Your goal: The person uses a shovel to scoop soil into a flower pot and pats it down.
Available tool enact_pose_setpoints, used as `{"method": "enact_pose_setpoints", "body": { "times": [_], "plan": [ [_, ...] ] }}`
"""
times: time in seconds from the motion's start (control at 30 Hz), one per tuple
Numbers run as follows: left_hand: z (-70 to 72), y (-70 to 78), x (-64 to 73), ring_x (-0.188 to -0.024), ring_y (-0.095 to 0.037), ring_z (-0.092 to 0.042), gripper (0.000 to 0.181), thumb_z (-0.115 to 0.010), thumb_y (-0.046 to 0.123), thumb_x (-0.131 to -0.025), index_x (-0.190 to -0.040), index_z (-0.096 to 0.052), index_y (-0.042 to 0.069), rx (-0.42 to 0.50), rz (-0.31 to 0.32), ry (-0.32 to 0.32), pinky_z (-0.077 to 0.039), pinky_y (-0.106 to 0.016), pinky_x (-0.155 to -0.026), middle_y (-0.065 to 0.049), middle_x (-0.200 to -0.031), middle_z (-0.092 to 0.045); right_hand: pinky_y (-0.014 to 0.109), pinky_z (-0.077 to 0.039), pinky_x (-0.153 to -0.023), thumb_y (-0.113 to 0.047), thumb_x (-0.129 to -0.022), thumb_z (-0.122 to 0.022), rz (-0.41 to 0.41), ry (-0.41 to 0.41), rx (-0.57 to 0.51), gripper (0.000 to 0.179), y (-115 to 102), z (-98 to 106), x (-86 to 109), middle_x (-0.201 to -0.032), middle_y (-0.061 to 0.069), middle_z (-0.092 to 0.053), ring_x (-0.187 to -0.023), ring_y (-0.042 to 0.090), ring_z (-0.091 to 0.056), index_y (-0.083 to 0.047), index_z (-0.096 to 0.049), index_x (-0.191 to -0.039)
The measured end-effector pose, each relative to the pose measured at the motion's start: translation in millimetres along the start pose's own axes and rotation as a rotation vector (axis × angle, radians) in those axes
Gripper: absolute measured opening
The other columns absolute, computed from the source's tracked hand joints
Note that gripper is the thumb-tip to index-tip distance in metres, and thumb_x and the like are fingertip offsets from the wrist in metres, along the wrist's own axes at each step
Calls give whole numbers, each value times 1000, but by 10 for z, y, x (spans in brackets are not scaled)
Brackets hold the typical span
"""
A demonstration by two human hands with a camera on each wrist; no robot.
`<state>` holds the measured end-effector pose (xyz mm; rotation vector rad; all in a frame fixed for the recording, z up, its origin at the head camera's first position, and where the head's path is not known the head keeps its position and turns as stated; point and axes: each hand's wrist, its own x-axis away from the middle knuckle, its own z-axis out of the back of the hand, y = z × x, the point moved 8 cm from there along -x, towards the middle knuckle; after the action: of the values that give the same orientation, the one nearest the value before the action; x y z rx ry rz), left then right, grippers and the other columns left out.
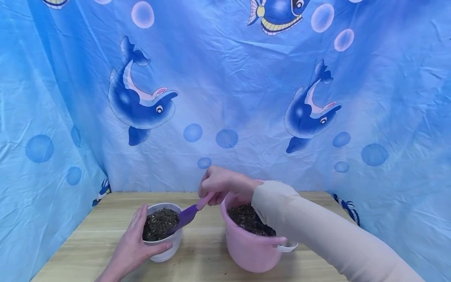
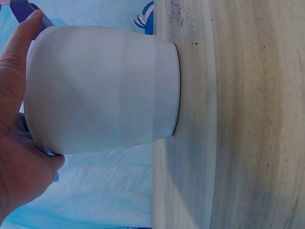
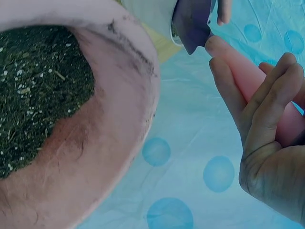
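Note:
A white pot [image 1: 165, 255] filled with dark soil [image 1: 160, 224] stands on the table at the left. My left hand [image 1: 131, 241] holds it around the rim, thumb [image 2: 16, 62] along the near side and fingers at the left. My right hand [image 1: 222, 183] grips the pink handle [image 1: 204, 201] of a small garden trowel. Its purple blade [image 1: 187, 216] slopes down to the left, the tip over the pot's right rim at the soil. In the right wrist view, fingers [image 3: 276, 95] wrap the handle, and the blade overlaps the pot.
A pink bucket [image 1: 248, 252] with a white handle [image 1: 288, 247] stands right of the pot, holding dark soil [image 3: 43, 90] with pale specks. My right forearm crosses over it. Soil crumbs [image 2: 183, 19] dot the wooden table [image 1: 204, 254]. A blue dolphin-print cloth [image 1: 225, 98] hangs behind and at both sides.

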<state>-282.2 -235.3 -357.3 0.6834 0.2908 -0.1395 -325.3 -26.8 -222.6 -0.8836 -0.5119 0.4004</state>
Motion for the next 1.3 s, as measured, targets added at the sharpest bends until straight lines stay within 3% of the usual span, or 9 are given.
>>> {"method": "enact_pose_setpoints", "body": {
  "times": [0.23, 0.33, 0.47, 0.57, 0.63, 0.73, 0.93, 1.3],
  "plan": [
    [5, 18, -3, -135, -55, -21, 137, -84, 57, -61, -154, 1, 3, 10, -36, 26, -25, -71, -102, -33, -154, -13, 19, -38, -39, 2, -81, -58, -16, 21, 53, 12, 25, 165, 131, -77, 22, -71, -43, 12, -50, 2, -70, -80],
    [25, 33, 3, -135, -55, -22, 137, -86, 54, -60, -154, -1, 2, 18, -53, 43, -26, -71, -101, -33, -153, -14, 22, -38, -39, 5, -79, -57, -29, 21, -3, 14, 81, 221, 222, -80, 25, -70, -43, 12, -48, 3, -70, -84],
    [51, 64, 7, -133, -56, -25, 137, -87, 53, -59, -153, -3, 0, 1, -69, 60, -28, -72, -99, -34, -152, -16, 23, -42, -42, 4, -79, -58, -7, 36, 14, 15, 131, 351, 350, -79, 21, -72, -48, 14, -56, 3, -71, -88],
    [44, 86, 5, -133, -56, -25, 138, -86, 55, -60, -153, -1, 0, -19, -59, 41, -28, -72, -99, -34, -152, -15, 25, -52, -51, 0, -80, -63, 34, 76, 127, 14, 151, 503, 443, -78, 12, -72, -62, 18, -67, 0, -73, -90],
    [29, 102, 1, -134, -56, -23, 138, -84, 56, -61, -153, 1, 1, -30, -45, 19, -27, -72, -99, -34, -153, -13, 25, -54, -58, -2, -79, -64, 54, 93, 149, 15, 183, 588, 500, -80, 8, -72, -70, 18, -67, 1, -73, -91],
    [1, 137, -17, -135, -55, -22, 138, -82, 60, -62, -153, 4, 3, -49, -22, -12, -27, -72, -100, -33, -154, -11, 24, -53, -58, -3, -79, -65, 51, 110, 138, 17, 269, 705, 592, -83, 8, -71, -70, 15, -64, 1, -73, -93],
    [-59, 322, -79, -135, -54, -23, 136, -81, 62, -62, -154, 2, 5, -51, -53, -28, -29, -72, -99, -31, -155, -11, 22, -45, -43, -8, -85, -64, -3, 105, 68, 16, 452, 904, 796, -69, 7, -66, -49, 12, -53, 0, -72, -96],
    [-305, 788, -218, -141, -45, -19, 132, -77, 68, -62, -156, -2, 15, 33, -162, -60, -26, -67, -105, -21, -159, -10, 23, -49, -47, -7, -84, -61, 1, 143, -39, 23, 732, 1197, 1094, -77, 11, -68, -49, 11, -55, 4, -69, -102]
  ]
}}
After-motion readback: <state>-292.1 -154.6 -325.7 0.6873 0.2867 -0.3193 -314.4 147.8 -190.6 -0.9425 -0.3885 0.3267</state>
